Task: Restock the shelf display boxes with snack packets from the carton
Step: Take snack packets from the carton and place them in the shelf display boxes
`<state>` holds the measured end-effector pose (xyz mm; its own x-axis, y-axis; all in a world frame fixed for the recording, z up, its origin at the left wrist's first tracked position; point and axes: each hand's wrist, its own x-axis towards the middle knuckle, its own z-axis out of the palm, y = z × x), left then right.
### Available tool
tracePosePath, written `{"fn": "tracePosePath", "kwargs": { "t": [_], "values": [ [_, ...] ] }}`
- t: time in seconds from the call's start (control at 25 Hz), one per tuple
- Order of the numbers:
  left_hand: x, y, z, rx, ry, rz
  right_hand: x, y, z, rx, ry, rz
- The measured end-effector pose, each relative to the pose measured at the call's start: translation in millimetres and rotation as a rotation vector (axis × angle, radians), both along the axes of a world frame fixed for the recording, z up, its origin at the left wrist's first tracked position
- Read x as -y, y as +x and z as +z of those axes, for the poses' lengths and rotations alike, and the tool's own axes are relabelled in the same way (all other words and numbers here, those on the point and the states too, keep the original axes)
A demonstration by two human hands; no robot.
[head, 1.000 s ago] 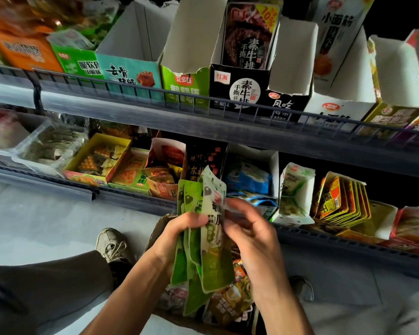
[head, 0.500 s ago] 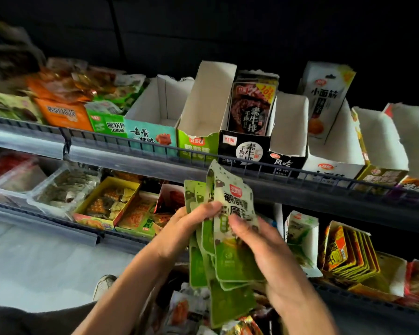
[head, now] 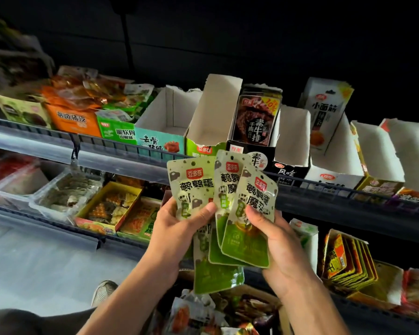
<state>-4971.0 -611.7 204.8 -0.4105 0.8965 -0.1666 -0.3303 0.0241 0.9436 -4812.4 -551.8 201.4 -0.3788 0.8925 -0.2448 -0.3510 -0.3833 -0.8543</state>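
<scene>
Both hands hold a fanned bunch of green snack packets in front of the upper shelf. My left hand grips the left packets with its thumb across their front. My right hand pinches the front packet on the right. Just behind the bunch stands a green display box with the same logo; its inside looks empty. The carton with mixed packets sits below, at the bottom of the view.
The upper shelf rail carries a teal box, a black box with dark packets and several white torn-open boxes. The lower shelf holds trays and yellow packets. My shoe is on the floor.
Both hands have risen with the packets from over the carton up to the upper shelf. The bunch has been spread into a fan, and the view has tilted upward.
</scene>
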Motion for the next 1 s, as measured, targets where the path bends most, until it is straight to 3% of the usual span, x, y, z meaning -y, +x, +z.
{"fn": "tracePosePath", "kwargs": {
  "t": [0.28,0.44,0.64,0.84,1.0],
  "values": [
    [0.1,-7.8,-5.4,0.049,-0.023,0.140,3.6,2.4,-9.2,0.030,-0.042,0.164],
    [4.7,-4.7,5.2,-0.044,-0.044,0.005,6.6,-3.7,-5.0,0.125,0.137,0.061],
    [-14.9,-16.3,49.0,-0.197,0.096,-0.219,-3.1,-31.7,48.4,0.134,0.421,0.215],
    [-80.4,-54.5,120.7,-0.296,0.280,-0.150,-78.7,-67.4,125.2,0.083,0.567,0.131],
    [-154.4,-90.2,158.6,-0.344,0.288,-0.159,-138.4,-101.6,164.2,0.159,0.681,0.043]
  ]
}}
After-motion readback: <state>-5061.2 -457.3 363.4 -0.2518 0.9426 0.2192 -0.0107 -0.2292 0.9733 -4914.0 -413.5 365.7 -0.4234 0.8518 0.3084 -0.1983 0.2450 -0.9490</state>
